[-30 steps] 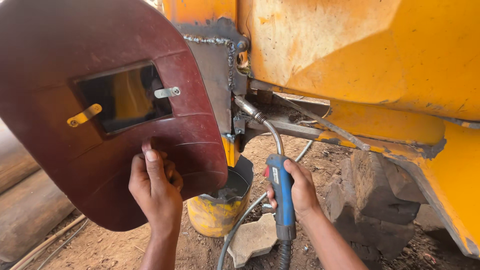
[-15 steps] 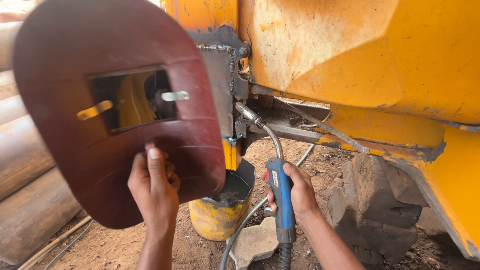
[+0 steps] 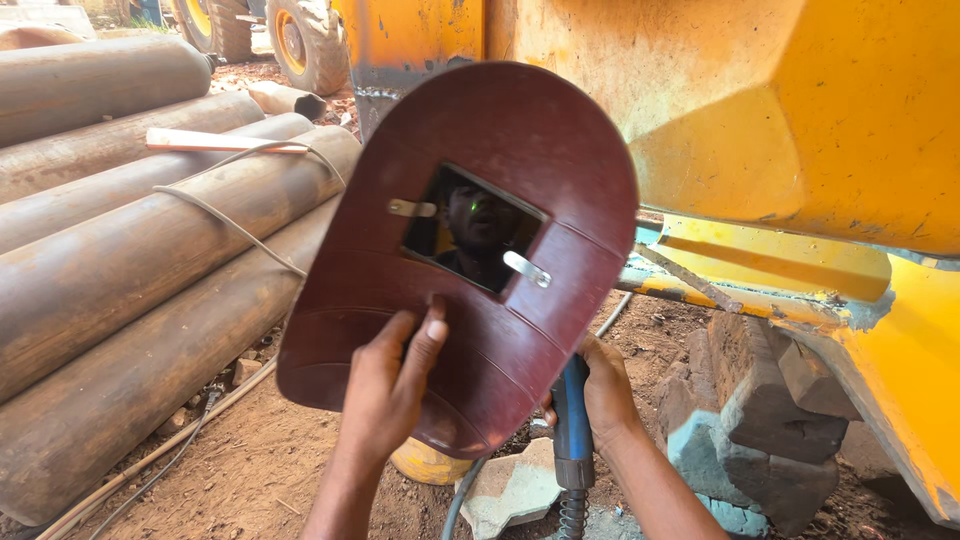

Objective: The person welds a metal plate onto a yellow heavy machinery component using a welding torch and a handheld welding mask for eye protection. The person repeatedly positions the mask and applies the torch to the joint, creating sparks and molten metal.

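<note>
While rusty pipes (image 3: 130, 250) lie stacked, hands grip a smooth maroon shield (image 3: 480, 330).

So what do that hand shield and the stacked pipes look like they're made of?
The hand shield looks like dark red fibreboard or plastic, matte and faintly ribbed, with metal clips at its dark window. The pipes look like steel, rusty brown and dull.

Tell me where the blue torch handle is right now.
In the head view, the blue torch handle sits low, right of centre, gripped in the right hand, partly hidden behind the dark red welding shield that the left hand holds up.
</note>
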